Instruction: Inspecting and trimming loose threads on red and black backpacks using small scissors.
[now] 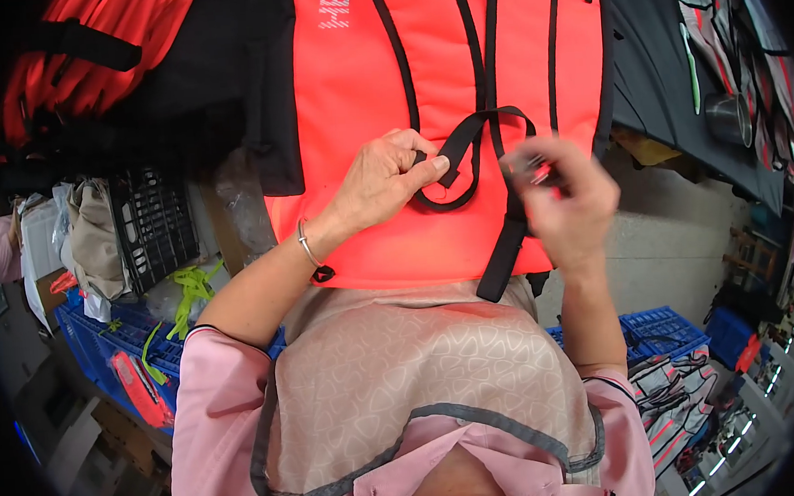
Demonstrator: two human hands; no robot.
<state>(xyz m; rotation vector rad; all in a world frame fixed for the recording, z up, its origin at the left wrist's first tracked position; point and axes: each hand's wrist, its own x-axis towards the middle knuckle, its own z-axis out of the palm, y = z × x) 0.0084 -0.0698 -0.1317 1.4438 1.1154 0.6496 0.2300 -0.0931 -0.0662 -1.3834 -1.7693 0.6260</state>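
Observation:
A bright coral-red backpack (351, 96) with black piping and black side panels lies in front of me, its near end at my apron. My left hand (375, 181) is closed, thumb and fingers pinching a black webbing strap (465, 140) above the bag. The strap curls into a loop between my hands. My right hand (571, 196), smeared by motion, is closed at the strap's right side around a small dark thing with red and shiny parts; its kind is not clear. Below that hand a wider black strap end (504, 261) hangs over the bag's near edge.
Red bundles (98, 48) with black straps are stacked far left. A black grid crate (154, 222) and a blue crate (94, 344) stand at the left. Dark cloth (658, 59) spreads at the right, near a metal cup (730, 118) and grey pieces. Another blue crate (661, 330) sits lower right.

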